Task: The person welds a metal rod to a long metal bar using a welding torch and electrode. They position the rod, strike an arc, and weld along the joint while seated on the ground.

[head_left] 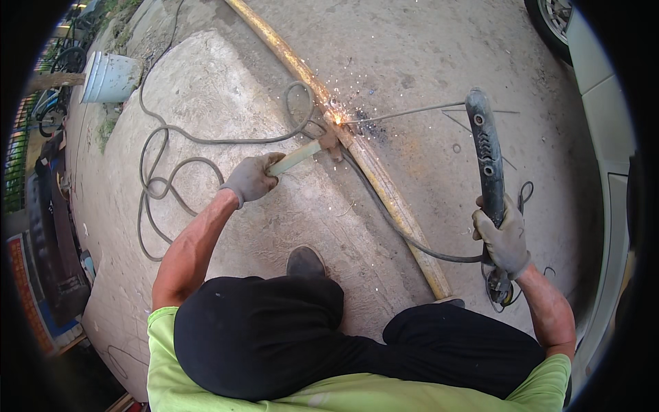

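Note:
In a grey glove, my left hand [252, 180] is closed round the pale handle of a hammer [296, 158]. Its rusty head is beside a long yellowish, rusted metal pipe [388, 185] on the ground, just below a glowing spot with flying sparks; whether it touches the pipe I cannot tell. My gloved right hand [506, 239] grips a black welding electrode holder [484, 147], held upright. From its upper end a thin welding rod [412, 111] runs left to the bright spot on the pipe. A dark cable [405, 233] leaves the holder's lower end and passes under the pipe.
Loops of cable [165, 185] lie on the concrete at left. A white bucket [113, 77] sits at far left. Loose thin rods [480, 130] lie beyond the holder. A pale vehicle [597, 89] with a wheel [555, 17] stands along the right. My shoe [305, 262] is near the pipe.

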A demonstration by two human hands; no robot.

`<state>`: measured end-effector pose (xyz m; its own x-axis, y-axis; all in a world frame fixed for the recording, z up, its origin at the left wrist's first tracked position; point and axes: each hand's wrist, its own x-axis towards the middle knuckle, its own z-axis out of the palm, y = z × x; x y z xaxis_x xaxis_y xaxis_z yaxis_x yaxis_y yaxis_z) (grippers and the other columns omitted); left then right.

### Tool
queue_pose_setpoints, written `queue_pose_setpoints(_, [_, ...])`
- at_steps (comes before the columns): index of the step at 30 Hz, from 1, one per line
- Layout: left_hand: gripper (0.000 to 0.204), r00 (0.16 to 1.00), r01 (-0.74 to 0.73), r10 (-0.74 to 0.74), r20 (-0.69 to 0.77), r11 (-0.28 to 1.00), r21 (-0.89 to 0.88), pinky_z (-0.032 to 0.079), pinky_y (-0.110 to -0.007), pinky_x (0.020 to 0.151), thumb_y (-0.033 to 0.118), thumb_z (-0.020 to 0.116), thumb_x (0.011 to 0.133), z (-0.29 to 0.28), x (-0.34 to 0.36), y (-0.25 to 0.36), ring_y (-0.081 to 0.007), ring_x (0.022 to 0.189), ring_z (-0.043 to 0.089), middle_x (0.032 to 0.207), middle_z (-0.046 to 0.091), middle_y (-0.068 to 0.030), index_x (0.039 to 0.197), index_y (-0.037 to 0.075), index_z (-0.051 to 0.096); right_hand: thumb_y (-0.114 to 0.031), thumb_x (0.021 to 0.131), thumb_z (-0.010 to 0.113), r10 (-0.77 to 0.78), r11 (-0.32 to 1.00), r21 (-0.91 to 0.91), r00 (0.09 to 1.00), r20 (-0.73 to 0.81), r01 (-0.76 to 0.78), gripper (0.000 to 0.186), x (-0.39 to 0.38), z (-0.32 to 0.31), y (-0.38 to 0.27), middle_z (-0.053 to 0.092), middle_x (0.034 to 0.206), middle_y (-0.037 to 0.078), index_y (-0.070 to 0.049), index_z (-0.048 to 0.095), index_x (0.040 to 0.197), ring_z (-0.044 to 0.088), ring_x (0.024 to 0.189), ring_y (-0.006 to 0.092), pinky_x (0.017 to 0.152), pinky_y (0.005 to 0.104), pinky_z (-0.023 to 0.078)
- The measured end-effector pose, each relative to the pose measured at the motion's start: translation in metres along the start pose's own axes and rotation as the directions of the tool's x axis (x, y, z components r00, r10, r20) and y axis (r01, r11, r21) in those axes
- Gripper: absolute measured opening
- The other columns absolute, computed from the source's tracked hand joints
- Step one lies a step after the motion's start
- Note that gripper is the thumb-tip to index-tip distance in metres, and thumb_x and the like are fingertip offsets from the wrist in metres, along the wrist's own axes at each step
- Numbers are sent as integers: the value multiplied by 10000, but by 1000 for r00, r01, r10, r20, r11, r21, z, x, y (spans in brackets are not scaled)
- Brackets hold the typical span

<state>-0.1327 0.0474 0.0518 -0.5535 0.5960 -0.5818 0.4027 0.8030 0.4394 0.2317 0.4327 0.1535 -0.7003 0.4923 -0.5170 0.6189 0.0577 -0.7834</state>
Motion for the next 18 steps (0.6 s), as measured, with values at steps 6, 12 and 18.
queue_pose_setpoints(6, [672,999,46,-46,27,999,-15,585,-392,942,60,725,829,-1,-1,1,-336,1046,770,1158,776,-224,1493,93,628,-121,971,682,-22,1000,0,1000,-18,22,255,0,1,3,634,836,45,38,609,1157,648,653,106,610,289,537])
queue_pose_setpoints(12, [676,998,47,-47,31,999,-20,585,-398,929,66,720,828,-3,-3,4,-343,1033,768,1141,775,-228,1497,98,624,-127,915,730,-323,895,-325,946,5,307,264,0,-3,8,645,770,101,22,635,1110,664,641,186,614,362,530])
queue_pose_setpoints(18, [669,998,42,-42,39,999,-2,584,-403,924,77,722,827,-4,-1,7,-351,1023,764,1134,774,-222,1490,102,629,-145,900,752,-442,784,-446,893,86,431,270,-1,-4,14,651,771,127,15,634,1083,670,644,221,624,380,537])
